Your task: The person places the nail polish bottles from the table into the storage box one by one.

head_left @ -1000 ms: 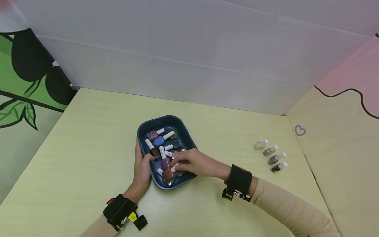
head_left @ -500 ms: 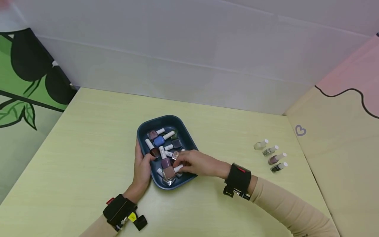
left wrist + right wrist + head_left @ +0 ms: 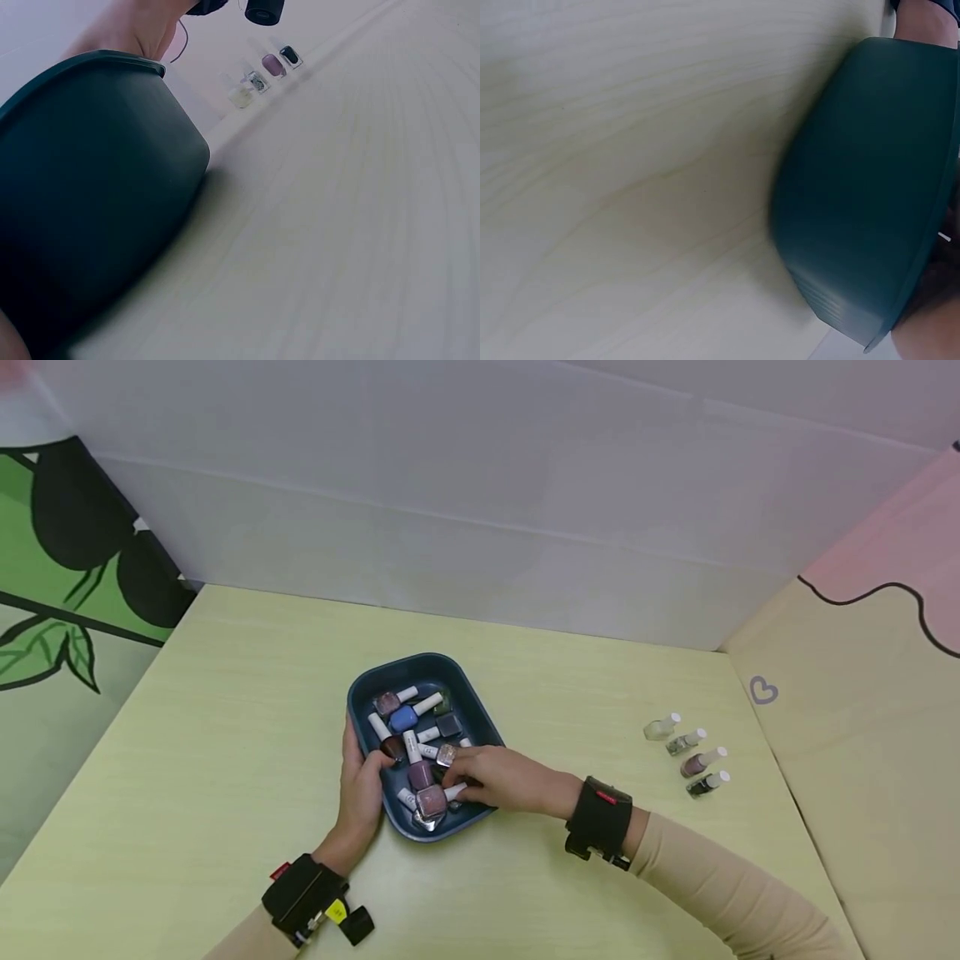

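A dark blue tray [image 3: 465,697] on the table holds several nail polish bottles with white caps. My left hand [image 3: 360,793] grips its left side, thumb over the rim and fingers along the outer wall. Inside the tray's near right part, my right hand [image 3: 498,777] pinches the white cap of a mauve-pink nail polish bottle [image 3: 431,802]. Beside that bottle lie a purple one [image 3: 420,774], a dark brown one [image 3: 392,746] and a blue one [image 3: 403,718]. My right fingers partly cover other bottles. Both wrist views show mostly the tray's outer wall [image 3: 97,172].
Several nail polish bottles lie in a slanting row at the table's right side, from a pale one [image 3: 660,727] to a dark one [image 3: 707,783]. A grey-white wall [image 3: 465,527] closes off the back, and a cream panel [image 3: 847,735] stands along the right edge.
The mauve-pink bottle has turned and shifted slightly right in my right hand, its cap now pointing right. My left hand and the tray keep their place.
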`<state>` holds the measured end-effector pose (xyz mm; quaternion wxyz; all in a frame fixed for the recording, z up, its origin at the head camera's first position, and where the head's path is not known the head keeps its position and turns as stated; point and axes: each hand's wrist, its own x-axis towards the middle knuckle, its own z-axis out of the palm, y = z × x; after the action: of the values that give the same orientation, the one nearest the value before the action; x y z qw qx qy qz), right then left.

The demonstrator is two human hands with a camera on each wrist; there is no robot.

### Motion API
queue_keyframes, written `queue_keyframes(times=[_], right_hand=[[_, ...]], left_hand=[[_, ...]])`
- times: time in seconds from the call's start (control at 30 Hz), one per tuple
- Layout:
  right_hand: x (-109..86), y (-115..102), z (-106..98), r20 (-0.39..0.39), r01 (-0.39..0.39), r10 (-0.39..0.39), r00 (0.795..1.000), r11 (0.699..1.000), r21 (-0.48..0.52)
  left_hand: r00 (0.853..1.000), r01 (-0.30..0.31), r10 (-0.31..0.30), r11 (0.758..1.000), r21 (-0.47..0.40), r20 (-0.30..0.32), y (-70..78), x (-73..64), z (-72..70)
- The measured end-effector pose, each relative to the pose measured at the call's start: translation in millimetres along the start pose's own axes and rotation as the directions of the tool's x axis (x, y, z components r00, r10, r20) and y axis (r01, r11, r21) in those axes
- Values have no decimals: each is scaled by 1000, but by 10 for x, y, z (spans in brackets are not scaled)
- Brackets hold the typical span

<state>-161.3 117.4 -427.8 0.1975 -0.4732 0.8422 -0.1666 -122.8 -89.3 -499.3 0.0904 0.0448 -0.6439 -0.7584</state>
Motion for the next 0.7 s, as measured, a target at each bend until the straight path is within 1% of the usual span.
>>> queue_keyframes(times=[0.2,0.4,0.57,0.63,0.7], right_hand=[[-21,-25,10,-23,1,-2,1000,998,-59],[-48,-31,16,-64,-3,0,998,999,-54],[-81,-21,15,-76,0,-5,997,998,-67],[-108,-13,17,-97,5,-12,995,997,-74],[-143,6,24,-135,14,-26,991,996,-89]], left_hand=[[1000,-1,1,1000,16,-8,12,-3,2],[1000,-7,7,1000,19,-10,-2,1,-3],[1000,-11,11,1000,4,-11,0,3,1],[1000,-11,11,1000,0,-10,0,2,4],[1000,-8,8,1000,2,-8,-1,-1,4]])
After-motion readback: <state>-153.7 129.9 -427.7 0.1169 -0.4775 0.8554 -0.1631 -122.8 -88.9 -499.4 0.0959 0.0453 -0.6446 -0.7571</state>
